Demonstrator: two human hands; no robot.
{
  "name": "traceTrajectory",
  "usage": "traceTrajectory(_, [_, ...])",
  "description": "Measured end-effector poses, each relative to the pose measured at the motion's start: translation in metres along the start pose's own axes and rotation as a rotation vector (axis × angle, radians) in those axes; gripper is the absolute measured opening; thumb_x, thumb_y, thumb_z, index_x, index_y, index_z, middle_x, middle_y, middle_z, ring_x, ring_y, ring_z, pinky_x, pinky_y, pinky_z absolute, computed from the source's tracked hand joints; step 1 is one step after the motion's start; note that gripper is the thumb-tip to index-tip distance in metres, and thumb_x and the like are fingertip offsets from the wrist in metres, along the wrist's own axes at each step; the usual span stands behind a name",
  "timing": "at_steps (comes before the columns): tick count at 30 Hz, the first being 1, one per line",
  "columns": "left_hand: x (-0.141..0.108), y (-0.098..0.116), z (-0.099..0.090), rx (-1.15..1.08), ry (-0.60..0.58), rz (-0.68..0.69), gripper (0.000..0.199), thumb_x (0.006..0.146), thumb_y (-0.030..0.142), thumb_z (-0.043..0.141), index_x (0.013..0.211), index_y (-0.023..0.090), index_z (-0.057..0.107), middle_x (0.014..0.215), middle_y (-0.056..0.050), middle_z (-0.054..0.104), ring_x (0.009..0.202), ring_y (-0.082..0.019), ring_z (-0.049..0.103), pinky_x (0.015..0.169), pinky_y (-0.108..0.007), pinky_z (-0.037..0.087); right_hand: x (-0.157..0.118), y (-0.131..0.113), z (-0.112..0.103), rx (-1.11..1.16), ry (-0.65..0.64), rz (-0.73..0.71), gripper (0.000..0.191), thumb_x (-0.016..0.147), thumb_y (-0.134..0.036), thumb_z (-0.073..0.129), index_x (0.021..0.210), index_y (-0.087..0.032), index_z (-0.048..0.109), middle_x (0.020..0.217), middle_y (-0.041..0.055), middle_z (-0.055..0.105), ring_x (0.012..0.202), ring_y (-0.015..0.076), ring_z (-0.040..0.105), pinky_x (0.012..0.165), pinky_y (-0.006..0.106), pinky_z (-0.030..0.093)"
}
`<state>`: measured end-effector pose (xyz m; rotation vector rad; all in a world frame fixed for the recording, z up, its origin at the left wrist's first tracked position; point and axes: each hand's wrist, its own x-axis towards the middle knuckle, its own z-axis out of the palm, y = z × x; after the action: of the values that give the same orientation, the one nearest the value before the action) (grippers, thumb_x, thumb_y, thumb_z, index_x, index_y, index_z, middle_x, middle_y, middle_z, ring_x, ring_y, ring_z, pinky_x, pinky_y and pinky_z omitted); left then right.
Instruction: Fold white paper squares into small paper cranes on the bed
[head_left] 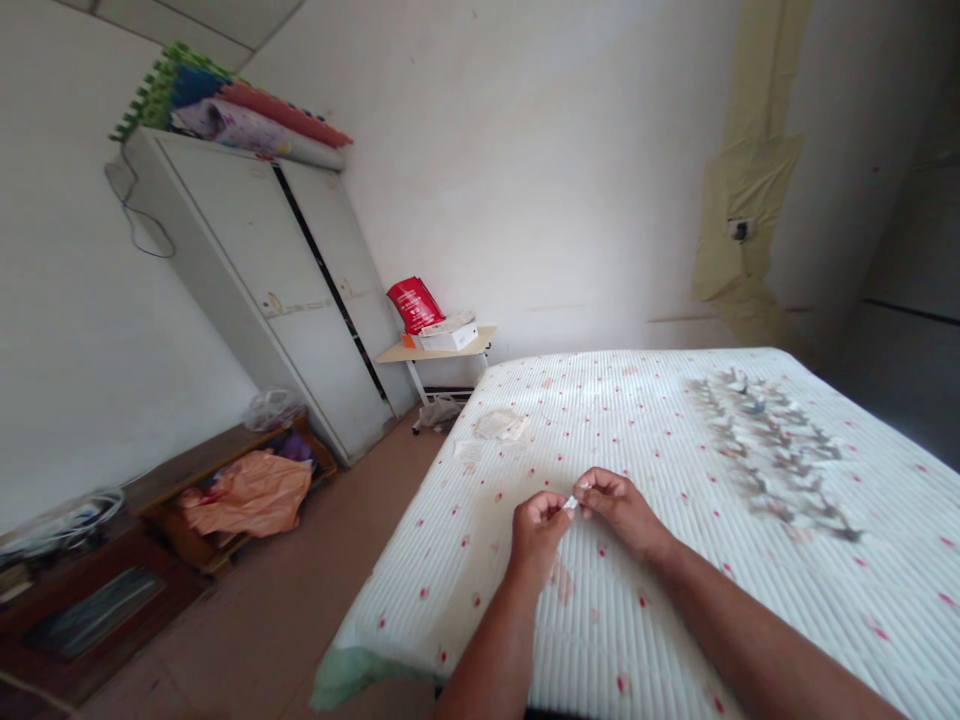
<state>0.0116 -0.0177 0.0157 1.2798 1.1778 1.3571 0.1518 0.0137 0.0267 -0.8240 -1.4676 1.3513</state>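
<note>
- Both hands pinch a small white piece between their fingertips, the left hand from one side and the right hand from the other; it is too small to tell exactly what it is.
- The small white piece is held above the middle of a ribbed white bedcover dotted with red.
- To the right of the hands, a long band of white-and-grey pieces lies on the bedcover, too blurred to make out singly.
- Loose paper scraps lie near the bedcover's far left corner.
- Beyond the bed, a small side table holds a red bag and a white box.
- Further left stand a pale metal wardrobe, with rolled foam mats on top, and a low wooden shelf holding an orange plastic bag.
</note>
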Motion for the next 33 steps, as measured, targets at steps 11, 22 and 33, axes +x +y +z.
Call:
traceTrajectory(11, [-0.001, -0.003, -0.004, 0.384, 0.064, 0.19, 0.011, 0.068, 0.019, 0.052, 0.069, 0.015, 0.063, 0.064, 0.0, 0.058, 0.063, -0.012, 0.051, 0.062, -0.021, 0.039, 0.003, 0.007, -0.011, -0.135, -0.111, 0.001, 0.02, 0.07, -0.036, 0.058, 0.069, -0.016, 0.057, 0.06, -0.0024, 0.053, 0.056, 0.0097, 0.046, 0.055, 0.022, 0.036])
traceTrajectory(22, [-0.003, 0.005, -0.003, 0.102, 0.026, 0.023, 0.015, 0.065, 0.027, 0.058, 0.063, 0.012, 0.062, 0.053, 0.003, 0.053, 0.052, -0.009, 0.043, 0.054, -0.02, 0.034, 0.0, 0.0, -0.006, -0.103, -0.139, -0.011, 0.03, 0.073, -0.046, 0.055, 0.069, -0.016, 0.055, 0.054, -0.0036, 0.048, 0.051, 0.0089, 0.042, 0.052, 0.022, 0.034])
traceTrajectory(33, [0.0, 0.001, -0.009, 0.396, 0.046, 0.2, 0.01, 0.067, 0.017, 0.053, 0.068, 0.015, 0.063, 0.063, 0.001, 0.059, 0.061, -0.011, 0.051, 0.059, -0.02, 0.038, -0.001, -0.001, -0.014, -0.376, -0.164, -0.118, 0.009, 0.07, -0.025, 0.055, 0.072, -0.018, 0.062, 0.066, 0.0, 0.057, 0.062, 0.0127, 0.05, 0.058, 0.023, 0.038])
